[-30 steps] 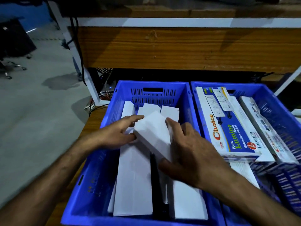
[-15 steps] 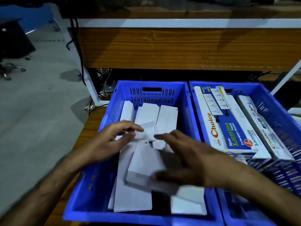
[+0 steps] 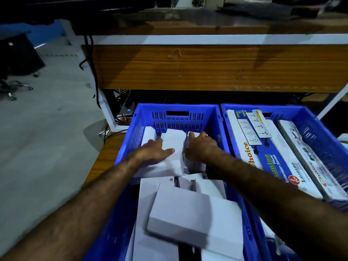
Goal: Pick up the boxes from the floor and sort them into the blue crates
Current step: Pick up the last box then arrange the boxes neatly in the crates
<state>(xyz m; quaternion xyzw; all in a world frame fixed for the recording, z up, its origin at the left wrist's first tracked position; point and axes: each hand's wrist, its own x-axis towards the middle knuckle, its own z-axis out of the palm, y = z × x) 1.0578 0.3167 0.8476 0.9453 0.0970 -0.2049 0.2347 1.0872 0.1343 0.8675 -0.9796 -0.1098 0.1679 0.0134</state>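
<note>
Fingers of both hands lie spread and flat on white boxes at the far end of the left crate; nothing is gripped. Left hand presses palm-down on a white box, thumb stretched toward the right. Right hand rests on the neighbouring white box, fingertips close to the crate's far wall.

Wooden desk panel with a white top strip fills the far view, just behind both crates. Grey floor to the left; black cables hang down at the panel's left end.

2 blue crates sit side by side, walls touching, on a wooden surface.
- Left crate: white boxes only, many, long axes mostly running near-to-far. 1 smaller white box lies on top near the near end, tilted, skewed across the ones below. Both forearms cross over the crate's middle and hide part of the stack.
- Right crate: printed extension-socket boxes, blue and white, long axes near-to-far, leaning on each other. A narrower printed box lies along the right wall.
</note>
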